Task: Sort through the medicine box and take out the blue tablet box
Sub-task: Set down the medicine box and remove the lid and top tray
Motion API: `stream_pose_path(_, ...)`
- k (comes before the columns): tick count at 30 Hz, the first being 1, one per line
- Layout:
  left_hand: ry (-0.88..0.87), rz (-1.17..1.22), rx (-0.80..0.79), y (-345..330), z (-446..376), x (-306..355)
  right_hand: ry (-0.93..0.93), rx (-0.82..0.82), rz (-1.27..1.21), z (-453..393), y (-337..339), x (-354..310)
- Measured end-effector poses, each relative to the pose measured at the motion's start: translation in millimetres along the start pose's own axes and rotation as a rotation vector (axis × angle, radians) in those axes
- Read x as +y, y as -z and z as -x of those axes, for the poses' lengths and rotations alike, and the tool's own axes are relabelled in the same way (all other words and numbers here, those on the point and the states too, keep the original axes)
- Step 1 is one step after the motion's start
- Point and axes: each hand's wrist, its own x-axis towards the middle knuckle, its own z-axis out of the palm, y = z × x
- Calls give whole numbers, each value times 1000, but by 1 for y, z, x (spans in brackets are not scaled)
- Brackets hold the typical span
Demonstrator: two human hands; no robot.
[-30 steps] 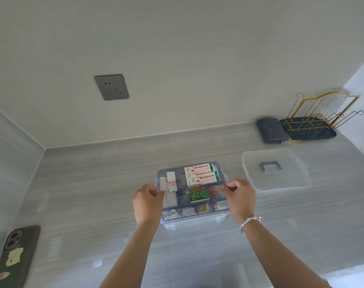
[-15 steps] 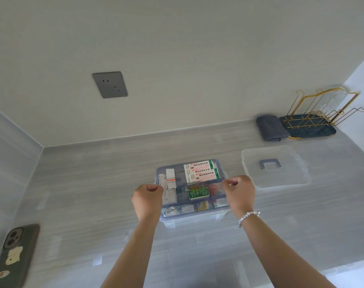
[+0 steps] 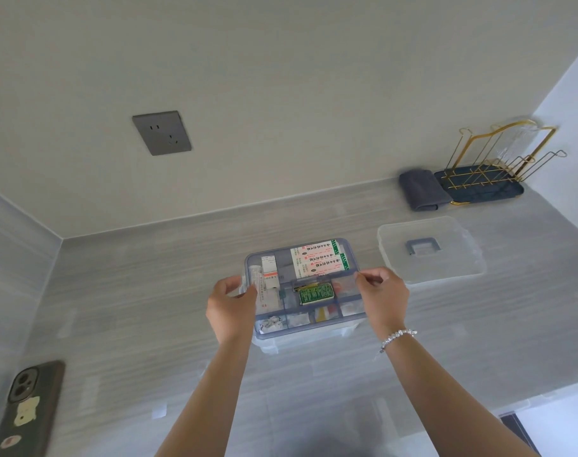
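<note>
Both hands are on the divided tray of the medicine box [image 3: 305, 291], one per short edge. The left hand [image 3: 230, 305] curls its fingers round the left rim, and the right hand [image 3: 381, 296] pinches the right rim. Can't spot a blue tablet box from here, only white-and-green cartons [image 3: 319, 258] and a green blister pack [image 3: 315, 293] between the grips. The clear lid [image 3: 429, 250] lies just right of the right hand, and a phone [image 3: 25, 409] sits well left near the counter [image 3: 149, 291] edge.

Printed characters on two white cartons [image 3: 319, 258] with green ends, upside down, too small to read. Fine white print on a green packet [image 3: 315, 293], also illegible. Stickers on a phone case [image 3: 25, 413], wordless.
</note>
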Motion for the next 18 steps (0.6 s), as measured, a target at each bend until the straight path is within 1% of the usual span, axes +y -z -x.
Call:
stream_pose_path(7,-26,112,-98,-24,22,23,-5,79,-88,-14,36,9)
stream_pose_path(12,-82,86,-180,-72,57,36,-27,102,-75,-36,88,32)
stream_pose_path(18,-127,24,-271,-143,118,36,-128,141,-85,-66,170,76)
